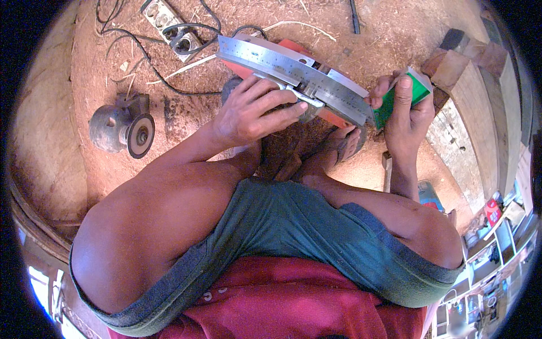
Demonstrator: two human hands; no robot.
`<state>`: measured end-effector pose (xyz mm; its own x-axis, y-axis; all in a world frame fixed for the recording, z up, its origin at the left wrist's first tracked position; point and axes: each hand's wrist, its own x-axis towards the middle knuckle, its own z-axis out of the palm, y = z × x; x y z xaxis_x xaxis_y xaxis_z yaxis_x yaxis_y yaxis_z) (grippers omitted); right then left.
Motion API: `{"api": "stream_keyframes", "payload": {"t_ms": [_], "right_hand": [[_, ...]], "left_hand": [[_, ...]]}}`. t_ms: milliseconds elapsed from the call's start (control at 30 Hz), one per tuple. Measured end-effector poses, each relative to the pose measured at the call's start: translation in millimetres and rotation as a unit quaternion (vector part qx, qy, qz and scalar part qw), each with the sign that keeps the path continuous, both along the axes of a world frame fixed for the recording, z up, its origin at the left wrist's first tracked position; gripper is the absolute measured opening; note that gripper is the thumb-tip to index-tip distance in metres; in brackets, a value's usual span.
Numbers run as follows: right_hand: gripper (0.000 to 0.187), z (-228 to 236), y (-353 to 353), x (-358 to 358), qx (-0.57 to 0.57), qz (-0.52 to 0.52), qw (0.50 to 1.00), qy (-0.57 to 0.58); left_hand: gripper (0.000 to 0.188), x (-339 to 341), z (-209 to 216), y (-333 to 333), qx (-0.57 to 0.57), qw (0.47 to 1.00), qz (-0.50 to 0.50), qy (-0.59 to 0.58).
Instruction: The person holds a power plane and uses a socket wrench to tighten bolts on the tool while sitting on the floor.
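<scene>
Beyond the dark green cloth shorts [282, 206], the left hand [254, 110] bends over the near edge of a long, slotted silver metal plate [262, 53] near the feet; whether it grips is unclear. The right hand [407, 107] clasps a flat, shiny green piece [419, 90]. Farther lies a white multi-socket power strip [161, 18].

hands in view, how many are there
2: the left hand on the silver metal tool, the right hand holding a green object. No other hand shows.
</scene>
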<state>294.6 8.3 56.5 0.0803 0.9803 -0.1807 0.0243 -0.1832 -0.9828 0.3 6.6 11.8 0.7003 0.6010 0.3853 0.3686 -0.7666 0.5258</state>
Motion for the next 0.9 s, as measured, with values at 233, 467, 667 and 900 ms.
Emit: {"api": "stream_keyframes", "payload": {"t_ms": [233,467,667,900], "right_hand": [[0.027,1.4,2.7,0.0,-0.015,0.014,0.999,-0.025],[0.028,0.4,3.4,-1.9,-0.012,0.007,1.000,-0.025],[0.027,-2.4,2.7,-4.0,0.011,0.014,0.999,-0.026],[0.026,-1.3,2.4,-6.9,0.015,0.007,1.000,-0.023]], "left_hand": [[0.040,0.6,-5.5,-3.9,-0.013,0.999,0.029,-0.011],[0.041,1.0,-7.6,-4.2,-0.018,0.999,0.036,-0.014],[0.041,1.1,-7.4,-3.7,-0.013,0.999,0.036,-0.014],[0.042,1.7,-7.6,-3.2,-0.018,0.999,0.036,-0.022]]}}
